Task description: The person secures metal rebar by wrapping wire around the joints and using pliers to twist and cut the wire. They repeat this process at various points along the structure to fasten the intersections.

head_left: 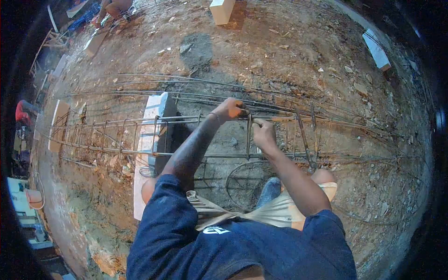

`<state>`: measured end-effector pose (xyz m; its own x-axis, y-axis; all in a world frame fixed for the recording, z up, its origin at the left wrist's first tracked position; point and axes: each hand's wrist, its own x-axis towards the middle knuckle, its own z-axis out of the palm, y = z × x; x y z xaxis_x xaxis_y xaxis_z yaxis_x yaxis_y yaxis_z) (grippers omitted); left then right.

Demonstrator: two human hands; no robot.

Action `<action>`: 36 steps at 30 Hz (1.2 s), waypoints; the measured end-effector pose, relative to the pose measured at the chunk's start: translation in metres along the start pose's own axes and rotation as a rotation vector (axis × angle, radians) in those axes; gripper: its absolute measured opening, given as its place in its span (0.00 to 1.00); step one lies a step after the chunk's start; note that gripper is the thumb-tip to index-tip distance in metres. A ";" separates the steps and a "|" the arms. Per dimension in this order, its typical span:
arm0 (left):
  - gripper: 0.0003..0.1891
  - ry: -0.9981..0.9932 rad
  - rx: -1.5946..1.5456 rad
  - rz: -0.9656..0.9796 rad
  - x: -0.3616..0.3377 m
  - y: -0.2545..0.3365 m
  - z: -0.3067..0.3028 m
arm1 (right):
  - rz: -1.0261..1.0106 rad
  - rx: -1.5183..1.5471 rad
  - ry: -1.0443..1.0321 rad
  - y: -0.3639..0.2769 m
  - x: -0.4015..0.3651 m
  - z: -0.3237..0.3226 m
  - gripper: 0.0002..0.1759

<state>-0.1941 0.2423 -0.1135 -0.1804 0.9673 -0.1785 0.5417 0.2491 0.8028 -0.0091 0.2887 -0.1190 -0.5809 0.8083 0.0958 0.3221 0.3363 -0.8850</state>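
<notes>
A long rebar cage [219, 154] of thin steel bars and square stirrups runs left to right in front of me. My left hand [228, 110] is closed at its far top bar, fingers curled round the steel beside a stirrup [248, 140]. Just right of that stirrup, my right hand [264, 134] is closed, thumb and fingertips pressed together near the stirrup's upper corner. Whatever the right fingers pinch is too small or hidden to make out. A white block [151, 126] supports the cage left of my hands.
Loose rebar rods [196, 80] lie beyond the cage. A small wire coil [148, 171] sits on the near side of the white block. Another block [59, 126] stands under the cage's left end. A bucket [34, 199] is at far left. A person [114, 8] crouches at the upper left.
</notes>
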 end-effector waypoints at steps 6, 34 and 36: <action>0.15 0.267 0.188 0.145 0.002 -0.003 0.011 | 0.046 -0.056 -0.329 -0.020 0.016 -0.018 0.12; 0.11 0.435 0.123 0.269 -0.019 0.012 0.015 | -0.460 -1.103 -0.852 -0.097 0.088 -0.048 0.08; 0.10 0.371 0.046 0.160 -0.024 0.019 0.008 | -0.748 -1.200 -0.900 -0.106 0.104 -0.042 0.08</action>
<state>-0.1727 0.2241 -0.0990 -0.3702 0.9131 0.1709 0.6213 0.1066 0.7763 -0.0721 0.3571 0.0038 -0.9371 -0.0621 -0.3436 -0.1015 0.9900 0.0981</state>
